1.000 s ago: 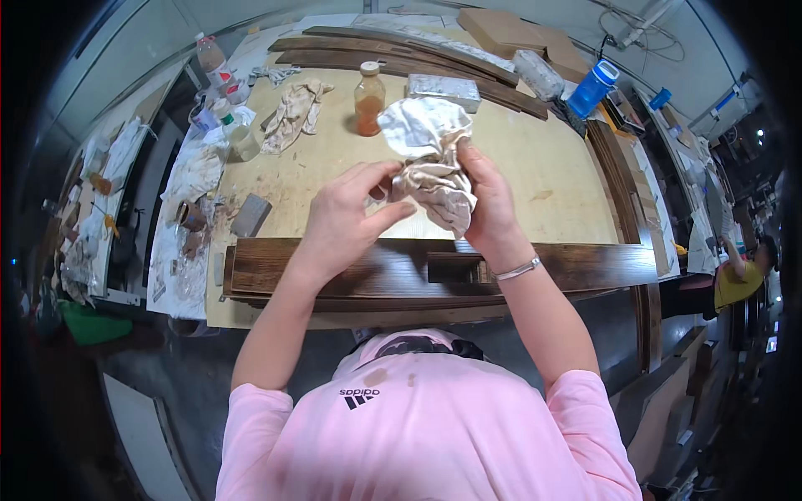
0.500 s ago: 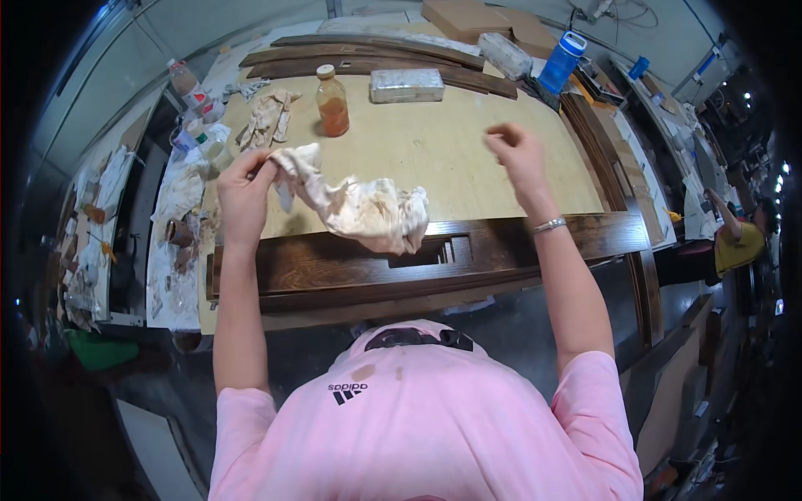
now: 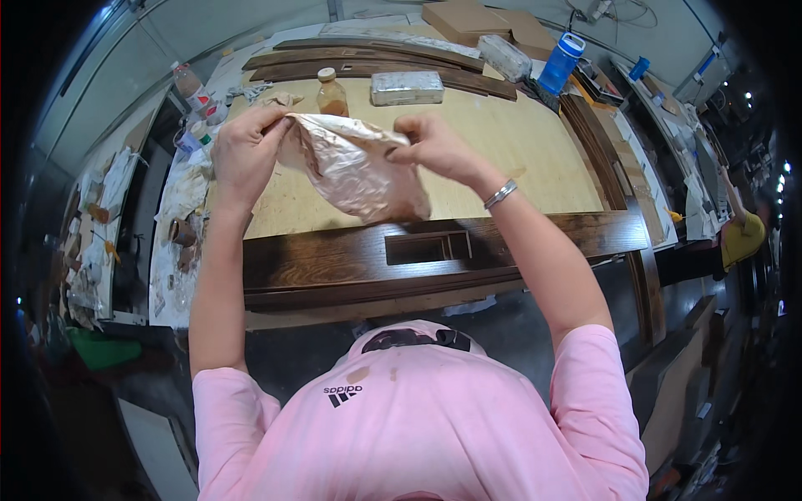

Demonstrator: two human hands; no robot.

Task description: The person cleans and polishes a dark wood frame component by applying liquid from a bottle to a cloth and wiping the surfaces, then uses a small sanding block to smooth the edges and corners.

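A stained white rag (image 3: 355, 163) hangs spread between my two hands, above the pale tabletop (image 3: 510, 179). My left hand (image 3: 245, 150) pinches its upper left corner. At its upper right edge, the fingers of my right hand (image 3: 439, 150) are closed on the cloth. Below the rag lies a dark brown stained wooden board (image 3: 326, 260) with a rectangular cut-out, along the near side of the table. Just behind the rag stands a glass bottle (image 3: 332, 93) of orange-brown liquid, its lower part hidden by the cloth.
A wrapped block (image 3: 407, 88) sits beyond the rag, before several dark wooden strips (image 3: 368, 60). A blue bottle (image 3: 562, 63) stands at the back right. More dark strips (image 3: 595, 150) line the right edge. A stained cup (image 3: 180, 232) is at the left. A person (image 3: 742, 238) works far right.
My right hand has come in from the right and taken hold of the rag. The rag, bunched and dangling from my left hand before, is now raised and spread out.
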